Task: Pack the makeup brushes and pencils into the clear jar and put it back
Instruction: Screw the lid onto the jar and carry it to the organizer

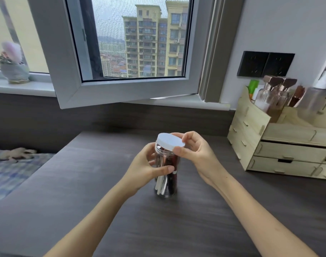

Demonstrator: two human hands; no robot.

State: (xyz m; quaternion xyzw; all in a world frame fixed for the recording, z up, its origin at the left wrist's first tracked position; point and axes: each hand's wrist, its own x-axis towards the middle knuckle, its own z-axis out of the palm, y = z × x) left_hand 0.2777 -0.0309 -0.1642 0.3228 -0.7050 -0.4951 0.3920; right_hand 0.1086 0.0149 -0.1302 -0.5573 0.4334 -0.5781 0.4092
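Note:
A clear jar [165,188] stands upright on the dark desk [195,219] in the middle of the view. Inside it are several makeup brushes and pencils [168,182], white, silver and dark red. My left hand [145,167] wraps around the jar's body from the left. My right hand [195,153] pinches a white round lid [170,141] by its rim. The lid sits tilted over the jar's mouth, lower on the right side and raised on the left.
A pale wooden drawer organiser [281,145] with bottles and brushes stands at the right edge of the desk. An open window sash [102,93] juts inward above the desk's far side. A small potted plant [13,71] sits on the sill, bedding [13,173] at left.

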